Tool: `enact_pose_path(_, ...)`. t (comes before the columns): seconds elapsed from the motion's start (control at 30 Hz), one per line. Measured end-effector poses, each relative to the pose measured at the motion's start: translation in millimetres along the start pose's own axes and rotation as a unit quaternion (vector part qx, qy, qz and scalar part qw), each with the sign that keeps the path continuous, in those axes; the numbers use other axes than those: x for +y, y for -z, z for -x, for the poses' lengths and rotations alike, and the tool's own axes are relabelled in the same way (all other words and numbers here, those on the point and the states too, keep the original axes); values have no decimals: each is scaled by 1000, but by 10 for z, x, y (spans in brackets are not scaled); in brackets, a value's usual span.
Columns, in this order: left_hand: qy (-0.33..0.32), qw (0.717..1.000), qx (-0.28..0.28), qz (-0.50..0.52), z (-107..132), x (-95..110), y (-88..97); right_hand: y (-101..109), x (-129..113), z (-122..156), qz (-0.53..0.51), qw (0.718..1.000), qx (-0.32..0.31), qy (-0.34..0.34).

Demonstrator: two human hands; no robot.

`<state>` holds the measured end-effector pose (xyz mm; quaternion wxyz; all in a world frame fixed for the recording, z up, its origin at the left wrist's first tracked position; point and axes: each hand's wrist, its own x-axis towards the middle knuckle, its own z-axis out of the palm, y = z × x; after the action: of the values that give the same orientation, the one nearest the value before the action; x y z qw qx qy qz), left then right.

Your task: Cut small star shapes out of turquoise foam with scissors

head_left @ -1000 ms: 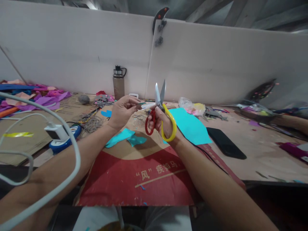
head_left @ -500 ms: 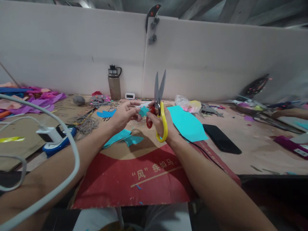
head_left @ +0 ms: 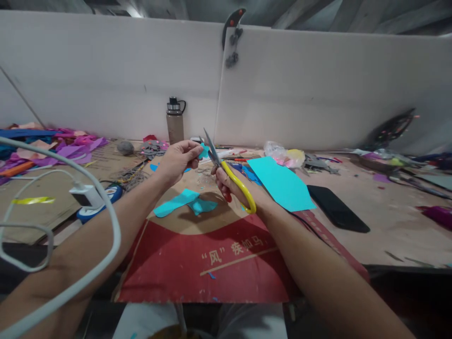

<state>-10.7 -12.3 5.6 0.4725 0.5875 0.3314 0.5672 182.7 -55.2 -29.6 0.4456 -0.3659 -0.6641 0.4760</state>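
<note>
Turquoise cutout (head_left: 203, 151) is held over the red-and-tan cardboard (head_left: 169, 263), pinched between thumb and fingers of the left hand (head_left: 181, 159). Right hand (head_left: 225, 180) grips scissors (head_left: 231, 173) by the handles; blades (head_left: 211, 145) stand parted just beside the cutout, contact unclear.

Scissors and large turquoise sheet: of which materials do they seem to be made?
Scissors: the blades look like metal, grey with a dull sheen; the yellow handle looks like plastic, smooth with a soft gloss. Large turquoise sheet: matte, perhaps foam, felt or paper; it is evenly coloured, without shine, so I cannot tell which.
</note>
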Motion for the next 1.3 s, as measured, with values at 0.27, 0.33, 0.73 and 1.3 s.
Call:
enact_pose_path(0.27, -47, 996, 59, -54, -18, -23, 22, -55, -76, 30, 8, 999, -39, -24)
enact_pose_path(0.33, -60, 993, 63, -78, -11, -14, 22, -56, -78, 29, 2, 999, -40, -30)
enact_pose_path(0.73, -95, 986, 57, -125, -8, -20, 7, -37, -48, 47, 46, 997, -60, -25)
enact_pose_path(1.3, -107, 984, 54, -132, -19, -45, 24, -82, -116, 50, 3, 997, -62, -43)
